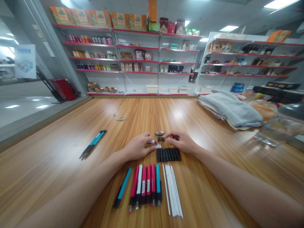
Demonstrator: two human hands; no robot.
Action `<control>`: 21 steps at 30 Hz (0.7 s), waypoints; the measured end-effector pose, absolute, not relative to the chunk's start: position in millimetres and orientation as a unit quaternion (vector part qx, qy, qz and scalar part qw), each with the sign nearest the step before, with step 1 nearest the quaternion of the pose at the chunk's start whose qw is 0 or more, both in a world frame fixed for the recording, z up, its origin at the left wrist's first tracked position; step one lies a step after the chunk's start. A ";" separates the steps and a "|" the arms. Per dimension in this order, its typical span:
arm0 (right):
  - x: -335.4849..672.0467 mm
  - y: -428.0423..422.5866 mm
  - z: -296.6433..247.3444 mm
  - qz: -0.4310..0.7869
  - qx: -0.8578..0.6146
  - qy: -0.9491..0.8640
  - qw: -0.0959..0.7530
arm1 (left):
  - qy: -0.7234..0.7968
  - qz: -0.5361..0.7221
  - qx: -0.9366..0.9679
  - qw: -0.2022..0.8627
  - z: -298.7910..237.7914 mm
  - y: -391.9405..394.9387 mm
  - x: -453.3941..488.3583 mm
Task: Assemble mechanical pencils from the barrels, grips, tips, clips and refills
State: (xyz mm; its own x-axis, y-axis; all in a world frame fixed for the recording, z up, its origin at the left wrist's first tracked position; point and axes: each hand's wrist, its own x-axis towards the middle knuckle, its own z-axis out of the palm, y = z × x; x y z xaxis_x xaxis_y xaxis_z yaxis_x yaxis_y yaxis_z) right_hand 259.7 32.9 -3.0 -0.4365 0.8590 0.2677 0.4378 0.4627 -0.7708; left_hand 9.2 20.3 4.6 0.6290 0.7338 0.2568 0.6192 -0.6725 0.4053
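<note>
The table (pixel 59 183) carries two assembled teal-and-black pens (pixel 93 143) and seven pen barrels: four pink barrels (pixel 148 180), two teal barrels (pixel 158 177) and one white barrel (pixel 139 180). There look to be eight black tubes (pixel 169 154). Several white refills (pixel 175 193) overlap too closely to count; the silver metal pieces (pixel 160 133) and dark springs (pixel 161 139) are too small.

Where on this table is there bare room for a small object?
Bare patches: between the two blue pens at left and the left hand; between the right hand and the striped cloth. Crowded: between both hands, around the black tubes, and nearer, among coloured barrels and white sticks.
</note>
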 end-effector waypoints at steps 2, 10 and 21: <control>259.8 32.7 -2.8 0.312 -0.413 -0.788 0.335 | 0.381 0.204 0.891 0.141 4.8 20.2 9.5; 259.1 31.8 -1.4 0.306 -0.416 -0.790 0.330 | 0.388 0.212 0.885 0.145 4.5 20.4 10.4; 253.9 26.1 0.7 0.342 -0.386 -0.791 0.328 | 0.388 0.210 0.886 0.142 4.1 22.2 12.1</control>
